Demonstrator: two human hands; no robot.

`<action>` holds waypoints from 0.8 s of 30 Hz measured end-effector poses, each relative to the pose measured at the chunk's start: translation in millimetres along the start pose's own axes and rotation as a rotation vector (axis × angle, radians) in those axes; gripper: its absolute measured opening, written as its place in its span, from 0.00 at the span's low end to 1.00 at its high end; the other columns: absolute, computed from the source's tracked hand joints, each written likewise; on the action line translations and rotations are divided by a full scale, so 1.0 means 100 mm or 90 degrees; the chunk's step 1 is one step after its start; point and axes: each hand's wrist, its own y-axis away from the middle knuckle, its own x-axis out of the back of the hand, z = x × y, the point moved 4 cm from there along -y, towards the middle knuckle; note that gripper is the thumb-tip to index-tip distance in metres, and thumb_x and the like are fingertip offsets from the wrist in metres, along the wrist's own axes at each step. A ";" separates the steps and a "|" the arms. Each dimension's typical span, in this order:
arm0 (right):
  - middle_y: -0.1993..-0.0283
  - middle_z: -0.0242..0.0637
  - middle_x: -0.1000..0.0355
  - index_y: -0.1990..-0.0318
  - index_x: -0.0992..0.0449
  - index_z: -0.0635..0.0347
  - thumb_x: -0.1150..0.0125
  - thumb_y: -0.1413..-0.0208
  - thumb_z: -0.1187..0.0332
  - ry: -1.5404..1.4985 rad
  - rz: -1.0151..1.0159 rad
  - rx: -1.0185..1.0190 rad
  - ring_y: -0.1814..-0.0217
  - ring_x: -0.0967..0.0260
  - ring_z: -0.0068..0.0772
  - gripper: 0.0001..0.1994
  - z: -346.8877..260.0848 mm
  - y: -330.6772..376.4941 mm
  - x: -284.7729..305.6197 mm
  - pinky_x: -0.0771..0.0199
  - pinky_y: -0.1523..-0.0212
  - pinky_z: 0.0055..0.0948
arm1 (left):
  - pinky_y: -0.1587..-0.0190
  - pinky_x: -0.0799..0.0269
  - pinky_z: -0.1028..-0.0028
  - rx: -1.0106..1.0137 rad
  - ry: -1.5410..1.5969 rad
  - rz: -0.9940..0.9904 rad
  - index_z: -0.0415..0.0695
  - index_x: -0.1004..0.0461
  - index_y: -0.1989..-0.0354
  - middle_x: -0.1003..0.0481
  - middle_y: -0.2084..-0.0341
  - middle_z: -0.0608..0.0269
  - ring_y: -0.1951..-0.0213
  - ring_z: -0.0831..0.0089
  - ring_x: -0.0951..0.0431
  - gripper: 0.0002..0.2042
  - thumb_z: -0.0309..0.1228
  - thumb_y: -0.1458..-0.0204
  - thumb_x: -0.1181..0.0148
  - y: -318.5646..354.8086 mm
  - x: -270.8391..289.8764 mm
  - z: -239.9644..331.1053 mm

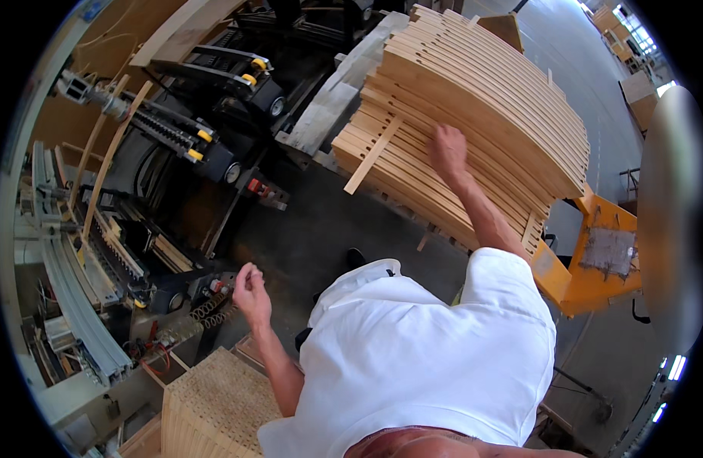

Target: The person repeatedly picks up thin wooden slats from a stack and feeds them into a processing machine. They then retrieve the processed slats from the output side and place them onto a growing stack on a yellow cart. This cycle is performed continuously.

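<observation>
A large stack of curved, pale wooden slats (485, 103) lies in tiers at the upper right, with rows of small dark holes near the slats' ends. My right hand (449, 151) reaches over it, fingers bent down and closed at a slat in the lower tier; the fingertips are partly hidden. Just left of that hand, a thin loose wooden strip (374, 154) lies across the slats and juts past the near side. My left hand (252, 296) hangs in the air at the left, away from the stack, its fingers loosely bent and apart with nothing visible in them.
On the left stands a machine with black rails, yellow rollers (249, 79) and a curved grey metal guide (80, 305). Behind my left forearm is another wooden stack (214, 397). A yellow metal frame (580, 267) stands right of the slats. Grey floor (309, 221) shows between machine and stack.
</observation>
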 end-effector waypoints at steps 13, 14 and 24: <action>0.61 0.43 0.30 0.62 0.28 0.55 0.41 0.44 0.67 0.043 0.049 -0.104 0.57 0.33 0.53 0.06 0.88 0.71 -0.06 0.32 0.59 0.50 | 0.59 0.24 0.71 -0.080 -0.157 -0.100 0.42 0.21 0.54 0.19 0.66 0.56 0.65 0.69 0.19 0.12 0.32 0.45 0.38 -0.91 -0.53 0.13; 0.61 0.42 0.30 0.62 0.29 0.56 0.43 0.42 0.68 0.058 0.038 -0.083 0.57 0.32 0.53 0.05 0.88 0.72 -0.03 0.32 0.59 0.49 | 0.58 0.24 0.71 -0.085 -0.162 -0.094 0.41 0.21 0.54 0.19 0.66 0.56 0.64 0.70 0.19 0.12 0.32 0.45 0.39 -1.03 -0.46 0.13; 0.51 0.47 0.31 0.44 0.29 0.62 0.42 0.42 0.76 -0.018 0.001 -0.015 0.48 0.35 0.52 0.18 -0.51 0.09 0.42 0.32 0.48 0.47 | 0.45 0.30 0.60 -0.247 -0.360 0.130 0.39 0.23 0.55 0.23 0.55 0.47 0.50 0.51 0.25 0.15 0.33 0.49 0.38 -3.37 1.05 0.20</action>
